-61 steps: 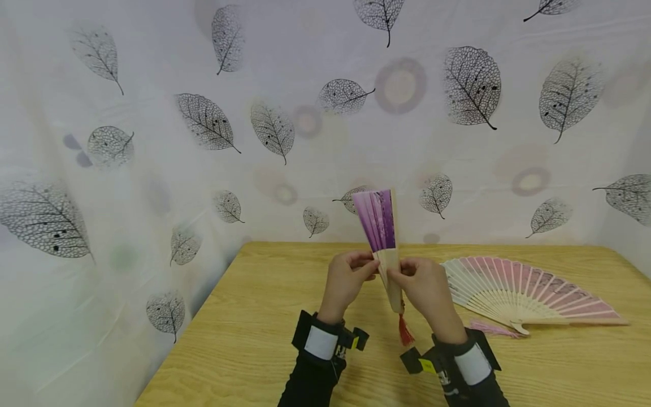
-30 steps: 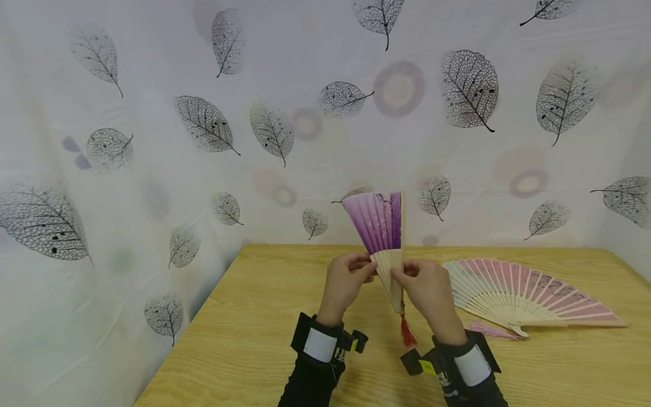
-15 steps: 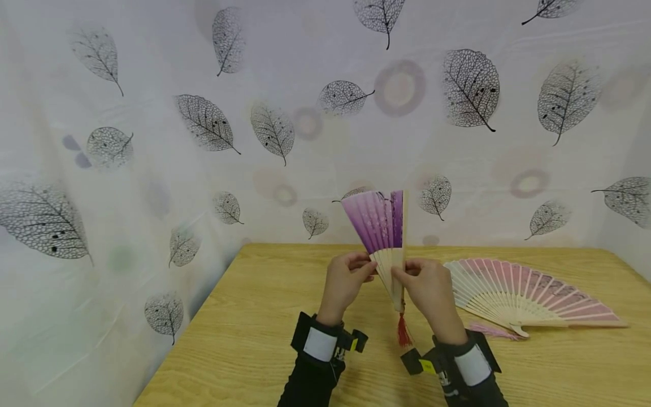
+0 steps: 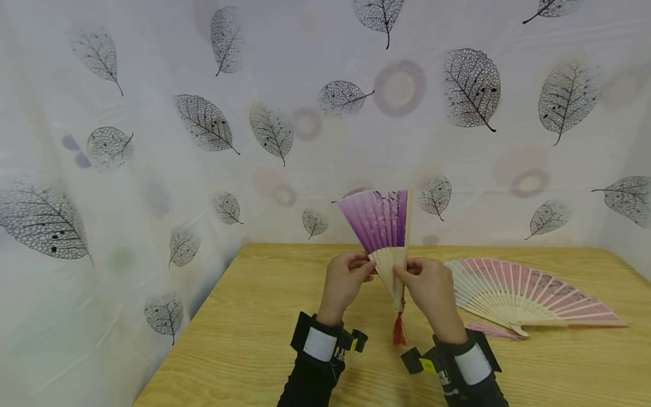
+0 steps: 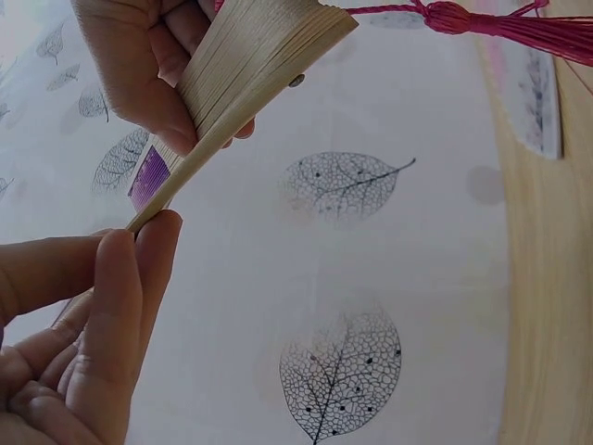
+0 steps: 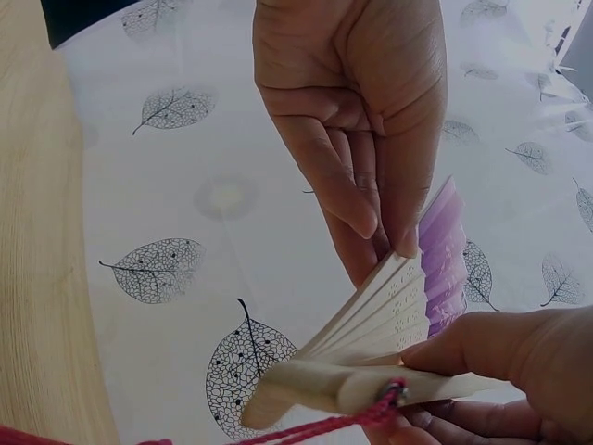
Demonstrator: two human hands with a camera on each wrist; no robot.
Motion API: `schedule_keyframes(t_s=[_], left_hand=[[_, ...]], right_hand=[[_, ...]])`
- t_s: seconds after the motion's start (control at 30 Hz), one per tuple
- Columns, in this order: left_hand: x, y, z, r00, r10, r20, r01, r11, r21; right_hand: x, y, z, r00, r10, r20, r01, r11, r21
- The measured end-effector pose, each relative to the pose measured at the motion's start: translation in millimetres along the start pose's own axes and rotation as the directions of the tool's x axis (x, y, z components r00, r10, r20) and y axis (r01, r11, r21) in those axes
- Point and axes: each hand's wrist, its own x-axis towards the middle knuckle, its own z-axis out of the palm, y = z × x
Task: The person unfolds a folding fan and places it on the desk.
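Observation:
A purple folding fan (image 4: 378, 220), partly spread, stands upright above the table between both hands. Its pale ribs (image 6: 371, 311) spread out from the pivot end in the right wrist view. My left hand (image 4: 344, 282) pinches the outer rib on the left edge between thumb and fingers. On the other side, my right hand (image 4: 426, 285) grips the stacked ribs, thumb in front. A red tassel (image 4: 399, 329) hangs from the fan's lower end. In the left wrist view the left fingertips (image 5: 157, 232) meet the thin edge of the outer rib.
A pink folding fan (image 4: 534, 288) lies spread on the wooden table (image 4: 244, 339) at the right, its pink tassel (image 4: 495, 330) beside it. Behind the table hangs a white curtain (image 4: 315, 51) printed with grey leaves.
The purple fan has spread wider, its right edge moving rightward and its left edge leftward. Both hands keep their hold, the right shifting slightly right. The red tassel has swung left.

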Motion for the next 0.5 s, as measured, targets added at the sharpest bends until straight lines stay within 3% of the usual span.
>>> schedule_keyframes(t_s=[0.5], left_hand=[[-0.8, 0.6, 0.3, 1.0, 0.001, -0.028, -0.001, 1.0, 0.007]], right_hand=[[-0.1, 2.4, -2.5, 1.0, -0.012, -0.019, 0.013, 1.0, 0.009]])
